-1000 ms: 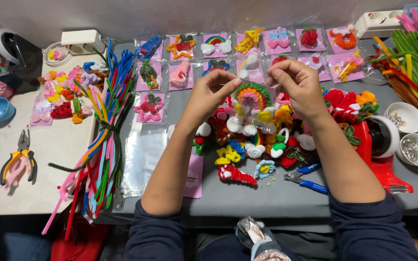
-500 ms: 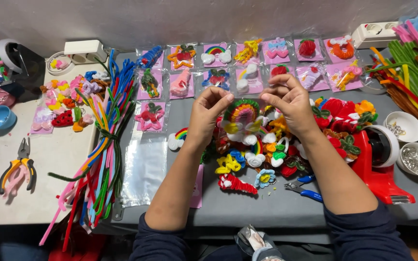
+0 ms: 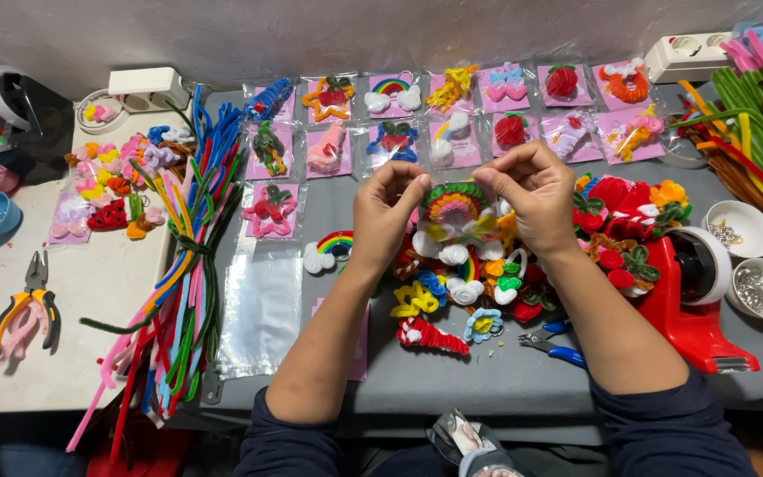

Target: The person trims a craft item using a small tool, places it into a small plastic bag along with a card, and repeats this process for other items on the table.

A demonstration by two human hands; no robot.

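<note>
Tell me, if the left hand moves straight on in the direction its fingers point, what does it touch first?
The left hand points up and right, fingertips on the rainbow pipe-cleaner piece, so probably that piece. The right hand holds its other side. Depth is unclear.

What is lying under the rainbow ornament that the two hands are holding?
Under the rainbow ornament lies a pile of pipe-cleaner ornaments: white clouds, yellow and blue loops, red pieces. The left hand and right hand cover part of it.
</note>
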